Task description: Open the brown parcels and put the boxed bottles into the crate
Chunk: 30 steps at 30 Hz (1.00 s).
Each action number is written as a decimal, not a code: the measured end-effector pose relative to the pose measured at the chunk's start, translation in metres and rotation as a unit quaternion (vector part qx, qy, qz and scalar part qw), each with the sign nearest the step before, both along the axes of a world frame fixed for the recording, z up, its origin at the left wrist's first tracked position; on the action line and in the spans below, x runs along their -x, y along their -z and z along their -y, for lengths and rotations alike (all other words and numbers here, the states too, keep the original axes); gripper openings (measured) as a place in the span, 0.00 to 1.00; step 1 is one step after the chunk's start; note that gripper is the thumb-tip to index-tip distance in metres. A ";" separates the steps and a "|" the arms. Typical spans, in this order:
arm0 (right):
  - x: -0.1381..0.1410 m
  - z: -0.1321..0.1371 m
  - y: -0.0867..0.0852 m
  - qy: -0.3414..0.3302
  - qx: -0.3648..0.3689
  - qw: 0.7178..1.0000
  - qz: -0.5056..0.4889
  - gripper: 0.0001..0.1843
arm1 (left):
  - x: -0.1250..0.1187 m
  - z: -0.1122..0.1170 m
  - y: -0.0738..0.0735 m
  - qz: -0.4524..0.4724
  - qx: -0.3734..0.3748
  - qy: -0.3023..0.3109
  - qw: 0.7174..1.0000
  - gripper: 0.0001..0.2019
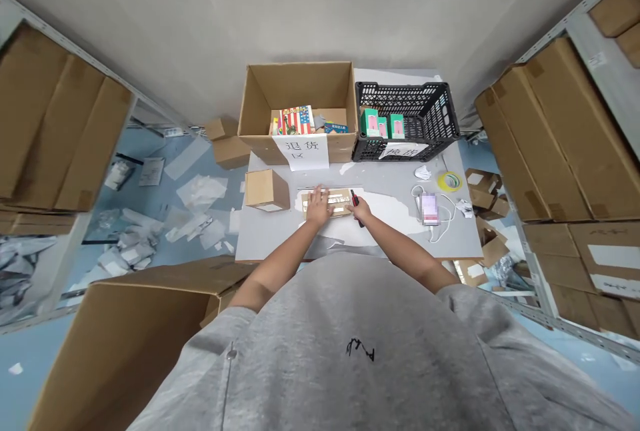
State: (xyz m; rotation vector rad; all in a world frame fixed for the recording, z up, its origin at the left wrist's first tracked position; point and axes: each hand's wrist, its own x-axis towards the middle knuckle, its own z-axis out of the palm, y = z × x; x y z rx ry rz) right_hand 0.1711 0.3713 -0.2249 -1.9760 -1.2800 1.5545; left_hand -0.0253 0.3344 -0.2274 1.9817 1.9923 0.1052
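Note:
A flat brown cardboard package (342,194) with a shiny strip across it lies near the front of the table. My left hand (319,207) rests on its left part, fingers spread. At the package's right end, my right hand (362,210) is closed around a red and black utility knife (355,199). The knife points away from me; whether its tip touches the package I cannot tell. White paper (387,208) lies under and beside the package. To the left of my left hand stands a small closed cardboard box (267,190).
Behind stand a large open carton (345,144) holding books and a black plastic crate (406,152) with green-and-pink boxes. On the right lie yellow tape (449,182) and a phone (429,209) with a white cable. A big open carton (125,344) stands at lower left; shelves flank both sides.

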 end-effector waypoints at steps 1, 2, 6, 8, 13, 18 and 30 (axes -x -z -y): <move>0.000 0.000 0.002 0.010 0.007 1.000 0.005 0.19 | -0.002 -0.007 0.002 0.015 -0.016 0.055 0.998 0.38; 0.001 0.000 0.003 0.021 0.017 1.000 0.012 0.19 | -0.004 -0.014 0.004 0.025 -0.022 0.096 0.995 0.35; -0.001 0.008 0.007 0.068 0.022 0.997 0.012 0.14 | -0.007 -0.033 0.015 0.032 -0.025 0.160 0.986 0.32; -0.001 0.017 0.005 0.105 0.010 0.994 -0.010 0.08 | -0.007 -0.036 0.021 0.022 -0.030 0.171 0.985 0.31; 0.013 0.045 -0.007 0.160 0.073 0.975 -0.139 0.10 | -0.005 -0.039 0.028 -0.002 -0.033 0.204 0.978 0.33; 0.040 0.058 -0.014 0.193 0.112 0.962 -0.158 0.16 | -0.005 -0.042 0.027 -0.009 -0.028 0.219 0.975 0.33; 0.051 0.059 -0.015 0.229 0.092 0.964 -0.095 0.17 | -0.003 -0.051 0.027 -0.003 0.004 0.234 0.972 0.34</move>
